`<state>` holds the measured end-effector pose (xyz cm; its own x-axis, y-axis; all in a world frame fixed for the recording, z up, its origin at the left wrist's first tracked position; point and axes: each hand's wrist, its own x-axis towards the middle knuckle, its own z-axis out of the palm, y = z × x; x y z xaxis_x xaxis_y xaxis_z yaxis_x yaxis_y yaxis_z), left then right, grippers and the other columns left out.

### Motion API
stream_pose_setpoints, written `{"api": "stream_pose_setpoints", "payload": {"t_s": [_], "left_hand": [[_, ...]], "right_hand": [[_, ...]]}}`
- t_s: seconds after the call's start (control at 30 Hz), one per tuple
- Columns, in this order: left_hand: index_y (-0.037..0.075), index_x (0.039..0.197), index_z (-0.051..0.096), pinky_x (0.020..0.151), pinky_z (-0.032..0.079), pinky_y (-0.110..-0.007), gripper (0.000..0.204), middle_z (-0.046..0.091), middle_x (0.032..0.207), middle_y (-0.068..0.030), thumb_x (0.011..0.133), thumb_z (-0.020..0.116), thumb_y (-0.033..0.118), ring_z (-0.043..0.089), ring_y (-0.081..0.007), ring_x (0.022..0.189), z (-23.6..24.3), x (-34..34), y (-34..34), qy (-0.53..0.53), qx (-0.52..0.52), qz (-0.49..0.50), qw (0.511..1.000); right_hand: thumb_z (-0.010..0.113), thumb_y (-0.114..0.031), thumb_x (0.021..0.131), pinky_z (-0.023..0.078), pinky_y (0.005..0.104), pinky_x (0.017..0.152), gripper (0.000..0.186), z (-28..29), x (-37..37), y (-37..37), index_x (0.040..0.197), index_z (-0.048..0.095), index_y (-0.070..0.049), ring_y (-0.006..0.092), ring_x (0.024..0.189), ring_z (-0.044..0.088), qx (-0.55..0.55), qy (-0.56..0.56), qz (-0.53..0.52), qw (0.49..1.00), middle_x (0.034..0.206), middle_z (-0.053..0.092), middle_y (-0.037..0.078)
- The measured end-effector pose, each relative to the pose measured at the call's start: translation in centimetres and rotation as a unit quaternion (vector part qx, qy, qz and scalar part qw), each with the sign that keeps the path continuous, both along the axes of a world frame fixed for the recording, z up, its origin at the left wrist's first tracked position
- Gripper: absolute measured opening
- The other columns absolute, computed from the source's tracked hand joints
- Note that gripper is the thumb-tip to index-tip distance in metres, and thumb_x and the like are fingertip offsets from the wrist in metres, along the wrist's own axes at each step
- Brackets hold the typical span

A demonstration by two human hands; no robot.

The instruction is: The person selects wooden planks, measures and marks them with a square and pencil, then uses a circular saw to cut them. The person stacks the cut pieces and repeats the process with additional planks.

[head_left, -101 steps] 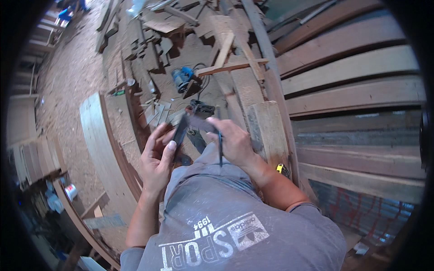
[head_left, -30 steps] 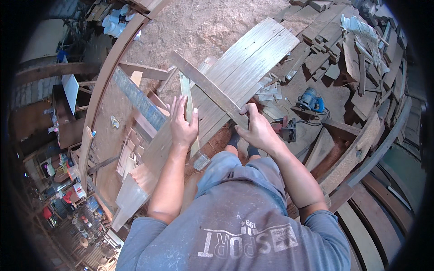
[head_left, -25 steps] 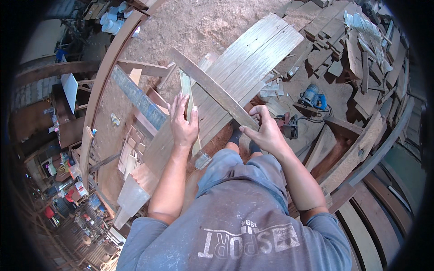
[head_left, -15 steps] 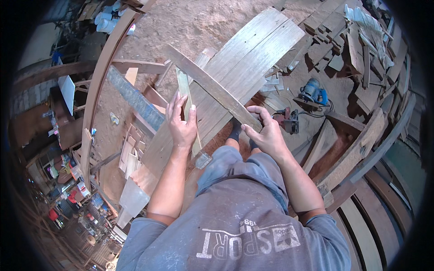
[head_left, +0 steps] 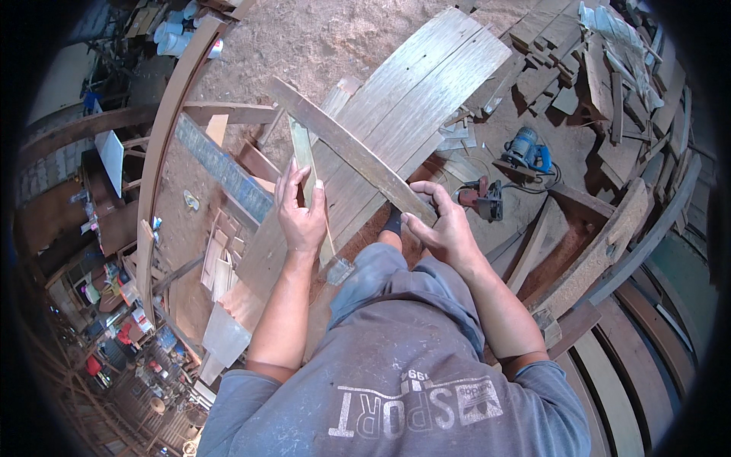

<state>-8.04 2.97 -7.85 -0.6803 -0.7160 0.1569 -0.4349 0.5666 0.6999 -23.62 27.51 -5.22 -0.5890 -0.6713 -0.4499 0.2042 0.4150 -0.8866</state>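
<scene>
My left hand (head_left: 301, 213) has its curved fingers and thumb on a pale, narrow wooden strip (head_left: 303, 152) lying at an angle over a wide, weathered plank panel (head_left: 434, 68). With my right hand (head_left: 440, 225) I grip the lower right end of a longer, greyish-brown wooden batten (head_left: 346, 143), fingertips over one edge and thumb at the other. That batten crosses the panel diagonally, its far end above the pale strip. A small clear-looking piece (head_left: 339, 271) sits at the strip's lower end; I cannot make out what it is.
A blue power tool (head_left: 524, 148) and a red-black one (head_left: 480, 199) rest among cords on my right. Offcut piles (head_left: 617, 107) lie beyond them. Curved beams (head_left: 175, 99) and a blue-grey board (head_left: 225, 171) stand to my left, white buckets (head_left: 171, 42) at upper left.
Earlier I faced a board rack with a small dark object between my hands. Over the last second, both hands and the batten shifted slightly, and my left fingers curled more.
</scene>
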Motion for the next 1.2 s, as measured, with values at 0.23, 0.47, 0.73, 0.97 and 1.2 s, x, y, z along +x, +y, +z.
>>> {"api": "stream_pose_setpoints", "payload": {"t_s": [0.23, 0.47, 0.73, 0.97, 1.2], "left_hand": [[-0.002, 0.13, 0.07, 0.119, 0.053, -0.045, 0.032, 0.058, 0.154, -0.0266, 0.101, 0.075, 0.009, 0.059, -0.0366, 0.144, -0.1, 0.1, -0.1, 0.01, 0.019, -0.004, 1.0], [-0.001, 0.13, 0.071, 0.123, 0.045, -0.047, 0.031, 0.061, 0.154, -0.0262, 0.1, 0.075, 0.008, 0.057, -0.0377, 0.147, 0.5, -0.2, 0.3, 0.009, 0.026, 0.009, 1.0], [0.004, 0.131, 0.069, 0.123, 0.04, -0.054, 0.032, 0.059, 0.156, -0.0247, 0.104, 0.07, 0.021, 0.056, -0.0447, 0.144, -1.1, 0.2, -0.3, -0.04, -0.083, -0.026, 0.995], [0.007, 0.133, 0.061, 0.114, 0.04, -0.052, 0.03, 0.066, 0.133, -0.0192, 0.107, 0.061, 0.023, 0.06, -0.0381, 0.129, -1.2, -0.3, 0.1, -0.104, -0.133, -0.011, 0.986], [0.002, 0.141, 0.053, 0.117, 0.039, -0.044, 0.031, 0.059, 0.133, -0.0168, 0.112, 0.053, 0.016, 0.056, -0.0296, 0.128, -2.9, 1.6, -0.7, -0.081, -0.032, -0.008, 0.996]], "right_hand": [[0.081, -0.02, 0.1, 0.057, 0.043, 0.107, 0.053, 0.1, 0.0, 0.0, 0.144, 0.057, -0.003, 0.0317, 0.121, 0.075, -0.006, 0.02, 0.01, 1.0, 0.126, 0.077, 0.021], [0.082, -0.019, 0.098, 0.058, 0.0424, 0.104, 0.054, -0.2, 0.2, 0.0, 0.144, 0.057, -0.002, 0.0306, 0.119, 0.075, -0.024, 0.048, 0.003, 0.999, 0.123, 0.078, 0.02], [0.081, -0.02, 0.1, 0.059, 0.0406, 0.1, 0.051, -0.5, -0.2, 0.3, 0.142, 0.059, -0.002, 0.0282, 0.113, 0.076, -0.033, 0.061, 0.005, 0.998, 0.117, 0.079, 0.018], [0.08, -0.025, 0.103, 0.059, 0.0328, 0.085, 0.035, -9.5, 0.5, 6.9, 0.127, 0.071, -0.002, 0.0149, 0.094, 0.073, 0.001, -0.018, -0.133, 0.991, 0.107, 0.08, 0.011], [0.073, -0.046, 0.103, 0.06, 0.0464, 0.092, 0.05, -37.3, 2.3, 15.8, 0.124, 0.075, 0.0, 0.038, 0.105, 0.078, 0.279, -0.014, -0.037, 0.959, 0.112, 0.08, 0.023]]}}
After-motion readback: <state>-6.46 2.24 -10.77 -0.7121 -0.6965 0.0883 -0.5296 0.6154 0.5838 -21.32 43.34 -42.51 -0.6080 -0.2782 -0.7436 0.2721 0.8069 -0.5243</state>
